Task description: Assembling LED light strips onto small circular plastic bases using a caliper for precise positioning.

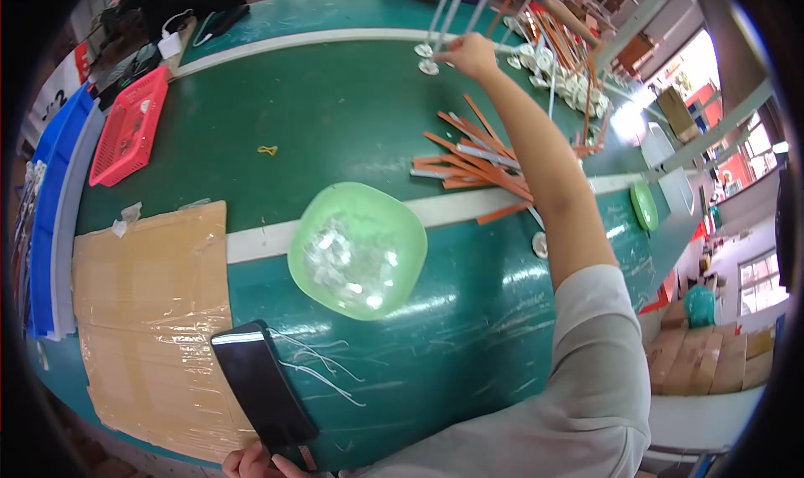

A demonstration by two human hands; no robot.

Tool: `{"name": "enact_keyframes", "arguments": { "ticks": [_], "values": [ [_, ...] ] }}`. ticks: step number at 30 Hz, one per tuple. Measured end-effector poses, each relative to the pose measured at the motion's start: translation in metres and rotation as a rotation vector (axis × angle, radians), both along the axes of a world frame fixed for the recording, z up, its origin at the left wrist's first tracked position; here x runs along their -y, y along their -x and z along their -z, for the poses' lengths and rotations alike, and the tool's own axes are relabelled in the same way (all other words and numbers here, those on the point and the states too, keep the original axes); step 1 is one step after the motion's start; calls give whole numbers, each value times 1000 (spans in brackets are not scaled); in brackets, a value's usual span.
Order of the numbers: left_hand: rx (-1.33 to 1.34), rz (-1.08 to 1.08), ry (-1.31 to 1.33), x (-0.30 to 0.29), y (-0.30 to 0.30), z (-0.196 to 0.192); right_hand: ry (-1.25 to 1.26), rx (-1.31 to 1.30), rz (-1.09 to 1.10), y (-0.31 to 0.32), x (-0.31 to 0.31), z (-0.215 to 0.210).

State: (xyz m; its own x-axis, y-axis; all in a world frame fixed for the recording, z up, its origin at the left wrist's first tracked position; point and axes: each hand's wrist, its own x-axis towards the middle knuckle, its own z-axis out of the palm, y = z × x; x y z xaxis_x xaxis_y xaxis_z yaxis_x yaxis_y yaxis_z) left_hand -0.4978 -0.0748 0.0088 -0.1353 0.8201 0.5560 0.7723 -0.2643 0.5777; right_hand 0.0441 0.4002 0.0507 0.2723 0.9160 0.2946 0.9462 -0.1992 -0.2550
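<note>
At the far side of the green table, my right hand [471, 56] is stretched out with its fingers pinched together at thin white sticks with round white bases [429, 67]. The fingers hide exactly where they grip. My left hand [255, 462] is low at the near edge, fingers curled; what they hold, if anything, is hidden. Just above it a black phone-like slab [264, 386] lies partly over the cardboard sheet [151, 310]. Thin white strings [322, 362] trail from beside it. A light green bowl [358, 252] with small clear, shiny pieces stands mid-table.
Orange and white strips [477, 156] are heaped under my right forearm. More white round-based pieces [578, 89] lie at far right, near another person's arm [569, 17]. A red basket [132, 126] and blue bin [63, 218] stand left; a small green dish [644, 207] sits right.
</note>
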Motion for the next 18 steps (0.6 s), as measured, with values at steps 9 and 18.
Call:
{"name": "enact_keyframes", "arguments": {
  "ticks": [9,18],
  "values": [
    [-145,-17,38,8,-2,-6,311,185,-417,-45,234,-84],
    [-49,45,-246,6,18,42,428,258,-288,-65,280,-41]
  ]
}}
